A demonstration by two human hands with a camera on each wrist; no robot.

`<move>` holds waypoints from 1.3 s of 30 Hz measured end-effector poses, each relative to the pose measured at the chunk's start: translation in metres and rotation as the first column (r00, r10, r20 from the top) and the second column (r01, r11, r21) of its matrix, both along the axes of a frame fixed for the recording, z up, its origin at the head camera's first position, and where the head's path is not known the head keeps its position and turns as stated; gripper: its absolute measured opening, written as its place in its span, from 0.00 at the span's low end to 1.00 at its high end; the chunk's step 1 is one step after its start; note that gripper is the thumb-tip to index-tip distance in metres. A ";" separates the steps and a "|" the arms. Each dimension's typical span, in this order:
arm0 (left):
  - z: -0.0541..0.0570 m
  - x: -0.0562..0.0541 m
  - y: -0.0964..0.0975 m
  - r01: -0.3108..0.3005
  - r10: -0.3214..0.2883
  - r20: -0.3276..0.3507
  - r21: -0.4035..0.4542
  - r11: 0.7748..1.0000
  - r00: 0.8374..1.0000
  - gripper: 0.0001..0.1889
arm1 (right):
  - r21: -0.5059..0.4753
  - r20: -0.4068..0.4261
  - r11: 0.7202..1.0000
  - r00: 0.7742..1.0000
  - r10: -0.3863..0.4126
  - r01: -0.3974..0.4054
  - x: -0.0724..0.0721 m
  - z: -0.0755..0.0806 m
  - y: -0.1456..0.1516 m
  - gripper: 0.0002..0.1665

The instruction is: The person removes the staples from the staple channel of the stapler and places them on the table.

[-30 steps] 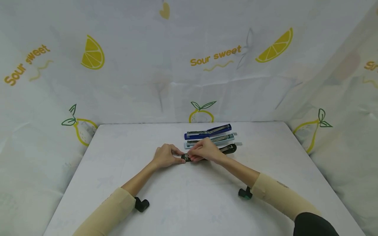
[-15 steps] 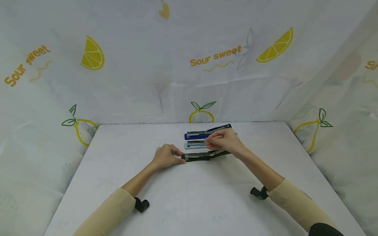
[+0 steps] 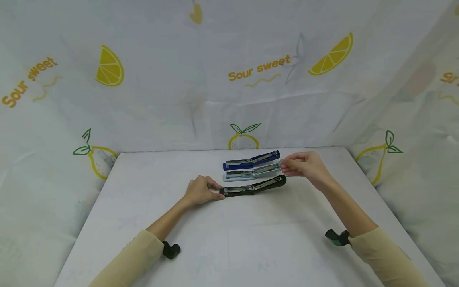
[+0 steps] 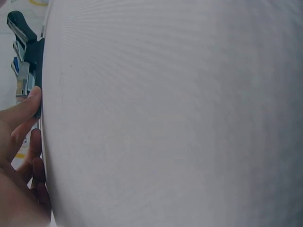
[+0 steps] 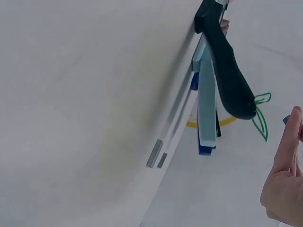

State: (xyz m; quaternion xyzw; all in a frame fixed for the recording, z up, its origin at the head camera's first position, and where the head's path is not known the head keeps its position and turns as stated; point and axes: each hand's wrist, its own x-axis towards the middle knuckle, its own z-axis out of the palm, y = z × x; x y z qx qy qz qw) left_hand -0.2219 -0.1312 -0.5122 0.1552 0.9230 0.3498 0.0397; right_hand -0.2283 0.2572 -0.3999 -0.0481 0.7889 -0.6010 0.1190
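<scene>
Between thumb and forefinger, my left hand pinches the left end of a black stapler, which lies opened out on the table. In the left wrist view the thumb presses its side. My right hand is raised just right of the staplers. Its fingertips pinch a small dark grey piece that looks like a staple strip, mostly hidden by the fingers. Behind the black stapler lie a light blue stapler and a dark blue stapler, both also opened out.
Two short grey staple strips lie on the white table beyond the staplers' raised ends. A white cloth with lemon prints hangs behind the table and at its sides.
My right hand has left the black stapler's left end and travelled right, past the staplers' raised ends, with the small piece in its fingertips. My left hand keeps its place on the black stapler.
</scene>
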 end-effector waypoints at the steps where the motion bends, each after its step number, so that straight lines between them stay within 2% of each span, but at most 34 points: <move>1: 0.000 0.000 0.000 -0.001 0.001 -0.002 0.001 1.000 1.000 0.15 | 0.008 0.006 1.000 1.000 -0.007 0.007 0.000 -0.001 0.004 0.29; 9: -0.002 0.000 -0.001 0.009 -0.009 -0.011 0.007 1.000 1.000 0.15 | 0.037 0.071 0.999 0.997 -0.034 0.031 0.004 -0.013 0.033 0.28; 15: 0.000 0.001 -0.001 0.004 -0.004 -0.018 0.007 1.000 1.000 0.15 | -0.024 0.174 0.998 0.984 -0.049 0.054 0.004 -0.034 0.045 0.26; 20: 0.002 0.001 -0.002 0.004 -0.004 -0.025 0.008 1.000 1.000 0.16 | 0.030 0.202 0.999 0.979 -0.019 0.013 0.001 -0.052 0.047 0.26; 23: 0.002 0.001 -0.002 0.004 -0.004 -0.026 0.009 1.000 1.000 0.16 | 0.021 0.227 1.000 0.974 0.007 -0.012 0.000 -0.059 0.045 0.26; 29: 0.001 0.001 -0.001 0.006 -0.006 -0.022 0.012 1.000 1.000 0.15 | -0.025 0.287 1.000 0.958 0.016 -0.009 -0.002 -0.070 0.041 0.22; 39: -0.001 0.000 -0.001 0.006 -0.006 -0.008 0.023 1.000 1.000 0.15 | 0.086 0.289 0.995 0.957 0.019 -0.046 0.001 -0.074 0.042 0.22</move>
